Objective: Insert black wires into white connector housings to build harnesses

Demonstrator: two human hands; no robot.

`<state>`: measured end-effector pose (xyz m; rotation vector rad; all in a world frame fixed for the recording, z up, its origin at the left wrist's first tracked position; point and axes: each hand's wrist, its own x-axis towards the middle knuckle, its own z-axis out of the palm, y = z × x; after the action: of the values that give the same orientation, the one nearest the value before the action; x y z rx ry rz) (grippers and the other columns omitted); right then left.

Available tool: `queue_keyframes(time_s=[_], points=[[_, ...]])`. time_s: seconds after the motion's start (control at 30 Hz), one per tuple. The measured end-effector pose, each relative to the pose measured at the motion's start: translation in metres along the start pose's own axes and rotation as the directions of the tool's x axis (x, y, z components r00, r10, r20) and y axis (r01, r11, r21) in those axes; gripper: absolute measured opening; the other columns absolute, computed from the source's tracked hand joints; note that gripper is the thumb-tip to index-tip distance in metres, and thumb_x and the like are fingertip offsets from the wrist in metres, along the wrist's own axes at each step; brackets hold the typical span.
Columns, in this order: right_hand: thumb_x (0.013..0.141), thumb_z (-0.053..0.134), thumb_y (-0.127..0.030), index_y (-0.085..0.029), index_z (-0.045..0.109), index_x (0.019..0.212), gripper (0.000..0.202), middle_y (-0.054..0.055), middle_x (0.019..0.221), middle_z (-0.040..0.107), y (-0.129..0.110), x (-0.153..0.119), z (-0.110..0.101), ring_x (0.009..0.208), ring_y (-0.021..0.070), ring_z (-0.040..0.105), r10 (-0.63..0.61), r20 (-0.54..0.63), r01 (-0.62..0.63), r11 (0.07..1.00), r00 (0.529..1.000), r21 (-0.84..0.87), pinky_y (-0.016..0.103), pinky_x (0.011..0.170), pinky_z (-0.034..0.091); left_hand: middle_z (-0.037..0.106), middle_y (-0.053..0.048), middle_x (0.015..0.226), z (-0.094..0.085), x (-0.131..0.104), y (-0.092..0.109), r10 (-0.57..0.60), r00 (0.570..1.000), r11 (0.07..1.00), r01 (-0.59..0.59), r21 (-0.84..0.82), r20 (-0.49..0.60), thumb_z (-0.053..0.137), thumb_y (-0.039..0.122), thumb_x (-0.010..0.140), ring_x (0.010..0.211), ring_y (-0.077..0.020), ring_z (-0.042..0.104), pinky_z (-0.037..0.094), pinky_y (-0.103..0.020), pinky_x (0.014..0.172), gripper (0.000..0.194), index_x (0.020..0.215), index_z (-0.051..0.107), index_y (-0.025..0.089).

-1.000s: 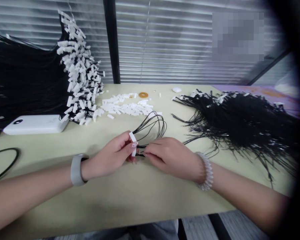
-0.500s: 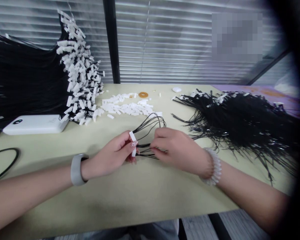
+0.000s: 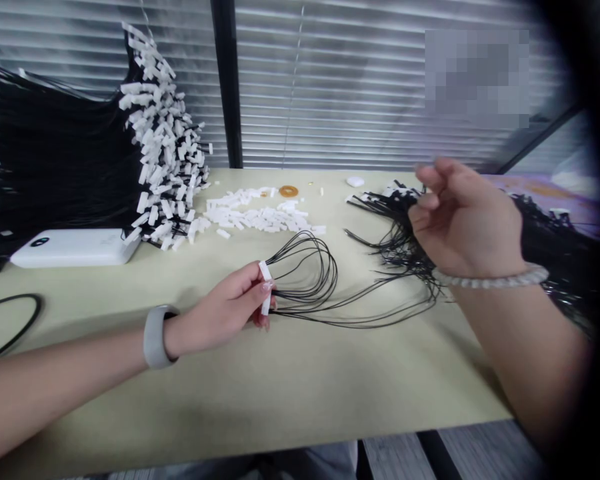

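Observation:
My left hand point(image 3: 233, 300) pinches a long white connector housing point(image 3: 265, 270) between thumb and fingers, above the middle of the table. Thin black wires point(image 3: 330, 273) run out of the housing to the right. Several bend back in loops, while others trail farther right toward the wire pile. Raised over the near side of that pile of loose black wires point(image 3: 395, 247), my right hand point(image 3: 467, 220) has loosely curled fingers with gaps between them. No wire shows in it, and its fingertips are slightly blurred.
White housings point(image 3: 265, 217) lie scattered at the table's back, near an orange ring point(image 3: 289, 191). A tall stack of black wires with white ends point(image 3: 160, 133) stands left, behind a white power bank point(image 3: 75, 248). A black cable point(image 3: 37, 307) curves at the left edge.
My right hand has let go of the wires near the housing and moved up and right over the wire pile. The wires now spread in open loops. My left hand has kept its hold.

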<state>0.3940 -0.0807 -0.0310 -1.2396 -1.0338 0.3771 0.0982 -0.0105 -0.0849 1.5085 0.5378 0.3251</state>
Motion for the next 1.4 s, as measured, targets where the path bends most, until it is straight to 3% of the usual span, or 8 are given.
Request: queue_keyframes(time_s=[0.07,0.17,0.27,0.37,0.5,0.8,1.27,1.4], points=[[0.085,0.047,-0.028,-0.034,0.038,0.124,0.041,-0.002,0.078,0.057,-0.006,-0.009,0.007,0.040,0.0053,0.032,0.063,-0.007,-0.061,0.992,0.998,0.112,0.022,0.037,0.027,0.051,0.002,0.073,0.000,0.000,-0.001,0.001,1.000,1.000,-0.001,-0.002,0.003,0.042,0.037,0.089,0.059,-0.0087,0.054,0.044,-0.024,0.058,0.021,0.081,0.044,0.017],[0.087,0.047,-0.030,-0.035,0.008,0.138,0.063,-0.003,0.067,0.059,-0.015,-0.033,0.027,0.036,0.0070,0.036,0.073,0.222,-0.063,0.997,0.972,-0.054,0.019,0.032,0.026,0.051,0.002,0.075,-0.001,0.000,-0.001,0.001,1.000,1.000,0.000,-0.031,0.019,0.042,0.036,0.089,0.059,-0.0081,0.054,0.045,-0.024,0.060,0.020,0.082,0.044,0.018],[0.089,0.043,-0.032,-0.026,0.029,0.127,0.040,-0.004,0.063,0.059,-0.019,-0.056,0.045,0.034,0.0054,0.037,0.102,0.467,0.010,0.973,0.878,-0.231,0.016,0.031,0.030,0.051,0.002,0.077,-0.001,0.000,-0.001,0.000,0.999,0.999,0.001,-0.044,0.032,0.042,0.036,0.089,0.061,-0.0082,0.054,0.045,-0.024,0.060,0.019,0.084,0.045,0.018],[0.089,0.044,-0.025,-0.019,0.053,0.095,0.012,-0.002,0.067,0.060,-0.018,-0.069,0.058,0.047,0.0051,0.048,0.006,0.645,0.277,0.900,0.764,-0.337,0.017,0.046,0.041,0.051,0.002,0.075,-0.001,0.000,-0.001,0.010,0.999,0.999,-0.008,-0.032,0.042,0.042,0.036,0.089,0.060,-0.0087,0.054,0.044,-0.024,0.059,0.019,0.085,0.044,0.017],[0.086,0.046,-0.015,-0.018,0.064,0.087,0.018,0.002,0.077,0.058,-0.014,-0.078,0.065,0.070,0.0081,0.054,-0.147,0.720,0.536,0.769,0.678,-0.348,0.020,0.065,0.043,0.050,0.001,0.075,-0.002,0.001,0.000,0.034,0.996,0.999,-0.035,0.008,0.083,0.042,0.035,0.089,0.061,-0.0090,0.054,0.044,-0.023,0.058,0.020,0.084,0.044,0.016],[0.081,0.055,-0.016,-0.016,0.064,0.079,0.010,-0.003,0.064,0.056,-0.014,-0.094,0.074,0.060,0.0049,0.049,-0.273,0.606,0.571,0.730,0.747,-0.376,0.017,0.059,0.037,0.049,0.001,0.076,-0.002,0.000,0.000,0.053,0.991,0.996,-0.061,0.064,0.123,0.040,0.033,0.090,0.062,-0.0088,0.053,0.043,-0.023,0.058,0.019,0.082,0.044,0.016],[0.087,0.044,-0.021,-0.015,0.061,0.078,0.020,0.001,0.066,0.054,-0.008,-0.096,0.075,0.060,0.0089,0.047,-0.262,0.669,0.638,0.653,0.696,-0.408,0.021,0.057,0.036,0.050,0.001,0.074,-0.001,-0.001,0.003,0.044,0.988,0.981,-0.071,0.180,0.150,0.040,0.034,0.090,0.064,-0.0094,0.053,0.043,-0.023,0.060,0.020,0.081,0.045,0.016],[0.088,0.041,-0.021,-0.015,0.062,0.079,0.023,0.001,0.067,0.055,-0.006,-0.095,0.075,0.061,0.0091,0.048,-0.301,0.688,0.704,0.569,0.660,-0.426,0.022,0.056,0.036,0.049,0.001,0.073,-0.001,-0.002,0.002,0.033,0.989,0.985,-0.057,0.164,0.146,0.040,0.034,0.089,0.064,-0.0098,0.053,0.043,-0.023,0.060,0.021,0.079,0.045,0.016]])
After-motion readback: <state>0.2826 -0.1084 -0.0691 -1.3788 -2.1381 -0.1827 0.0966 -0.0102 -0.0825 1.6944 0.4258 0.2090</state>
